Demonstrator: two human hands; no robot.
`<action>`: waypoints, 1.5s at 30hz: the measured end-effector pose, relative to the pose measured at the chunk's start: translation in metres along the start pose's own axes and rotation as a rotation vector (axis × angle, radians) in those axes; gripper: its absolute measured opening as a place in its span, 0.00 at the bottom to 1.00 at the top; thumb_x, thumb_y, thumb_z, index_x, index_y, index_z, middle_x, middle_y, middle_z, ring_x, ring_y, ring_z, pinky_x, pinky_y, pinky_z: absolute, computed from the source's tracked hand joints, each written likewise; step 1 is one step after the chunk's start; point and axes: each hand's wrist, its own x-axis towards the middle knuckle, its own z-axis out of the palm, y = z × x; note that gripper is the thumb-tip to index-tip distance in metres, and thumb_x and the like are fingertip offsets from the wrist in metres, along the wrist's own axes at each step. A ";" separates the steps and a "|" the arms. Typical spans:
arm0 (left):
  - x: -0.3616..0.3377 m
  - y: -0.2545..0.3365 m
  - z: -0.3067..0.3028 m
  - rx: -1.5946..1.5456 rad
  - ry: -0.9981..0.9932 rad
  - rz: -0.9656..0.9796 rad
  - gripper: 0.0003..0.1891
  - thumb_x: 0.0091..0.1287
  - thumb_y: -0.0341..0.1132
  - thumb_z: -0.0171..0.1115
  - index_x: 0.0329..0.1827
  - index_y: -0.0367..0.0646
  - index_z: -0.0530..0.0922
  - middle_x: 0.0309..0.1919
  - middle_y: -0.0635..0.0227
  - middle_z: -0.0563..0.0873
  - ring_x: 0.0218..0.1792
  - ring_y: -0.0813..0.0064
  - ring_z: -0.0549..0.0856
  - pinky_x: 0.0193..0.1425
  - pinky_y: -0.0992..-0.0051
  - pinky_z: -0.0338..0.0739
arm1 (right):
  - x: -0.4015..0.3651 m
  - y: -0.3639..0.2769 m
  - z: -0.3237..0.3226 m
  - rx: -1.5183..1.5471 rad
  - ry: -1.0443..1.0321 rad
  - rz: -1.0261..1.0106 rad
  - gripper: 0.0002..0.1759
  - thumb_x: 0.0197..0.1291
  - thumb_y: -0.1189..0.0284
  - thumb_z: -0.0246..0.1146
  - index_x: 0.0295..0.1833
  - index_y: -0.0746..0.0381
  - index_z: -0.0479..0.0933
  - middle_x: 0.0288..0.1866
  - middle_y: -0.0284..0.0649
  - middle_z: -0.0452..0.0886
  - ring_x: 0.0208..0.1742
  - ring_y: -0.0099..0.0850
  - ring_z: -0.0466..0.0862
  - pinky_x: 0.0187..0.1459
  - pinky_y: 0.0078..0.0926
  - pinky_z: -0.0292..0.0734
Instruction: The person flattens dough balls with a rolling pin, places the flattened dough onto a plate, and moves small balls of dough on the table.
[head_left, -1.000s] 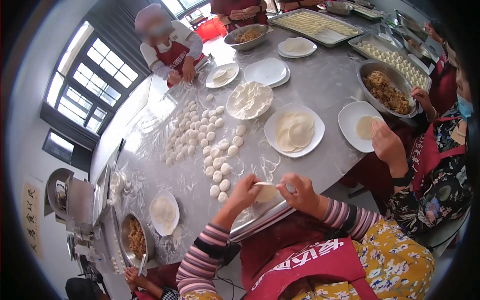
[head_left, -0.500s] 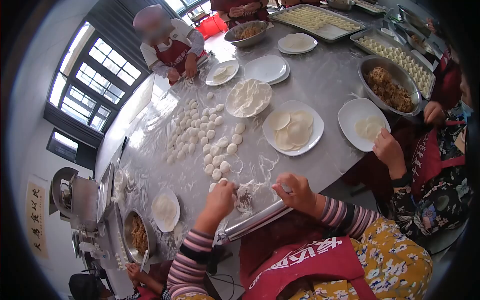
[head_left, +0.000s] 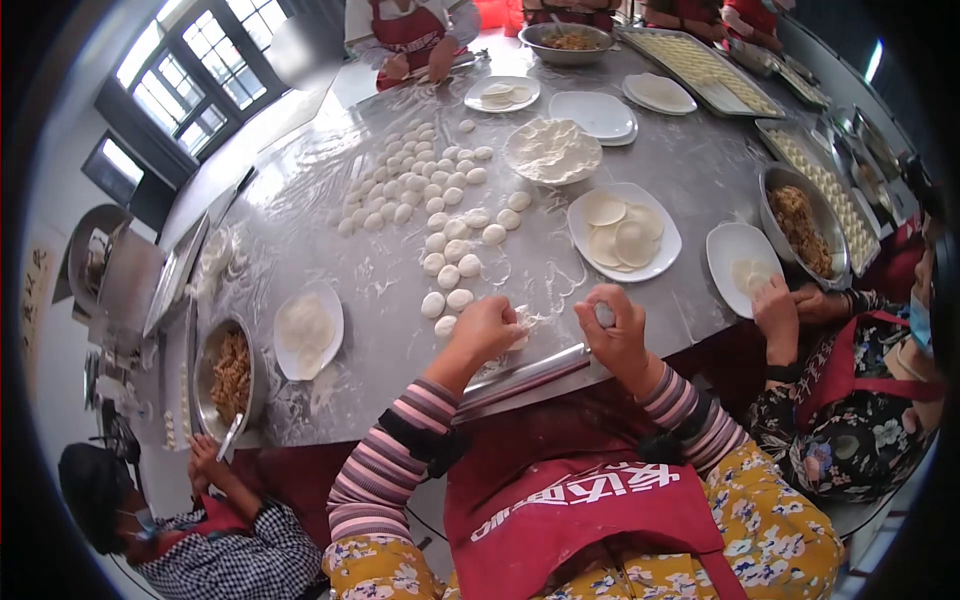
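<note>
Near the table's front edge, my left hand (head_left: 487, 332) is closed, its fingertips pinching a pale piece of dough (head_left: 521, 341) low over the floury patch. My right hand (head_left: 617, 328) is wrapped round a short rolling pin, its pale rounded end (head_left: 604, 314) showing above the fist; the rest is hidden by the fingers. Just beyond my left hand, small flattened dough balls (head_left: 459, 299) lie in a line leading to a larger cluster (head_left: 410, 168). A white plate (head_left: 660, 268) with several round wrappers (head_left: 625, 237) sits beyond my right hand.
A bowl of flour (head_left: 553, 152) stands mid-table. Filling bowls stand at left (head_left: 258, 385) and right (head_left: 768, 200). Trays of dumplings (head_left: 700, 70) line the far right. A co-worker's hand (head_left: 775, 310) is over a plate (head_left: 725, 250) at right; another person (head_left: 225, 520) is at left.
My left hand has left the near end of the dough-ball line and moved right, closer to my right hand. My right hand still grips the rolling pin. The camera view has shifted and turned.
</note>
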 end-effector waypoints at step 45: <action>0.001 -0.004 0.003 -0.094 -0.033 0.127 0.07 0.60 0.32 0.63 0.36 0.37 0.79 0.26 0.55 0.82 0.30 0.62 0.81 0.37 0.67 0.75 | 0.040 0.043 0.060 -0.110 0.070 -0.069 0.12 0.54 0.79 0.66 0.41 0.63 0.71 0.28 0.48 0.77 0.28 0.48 0.79 0.29 0.36 0.73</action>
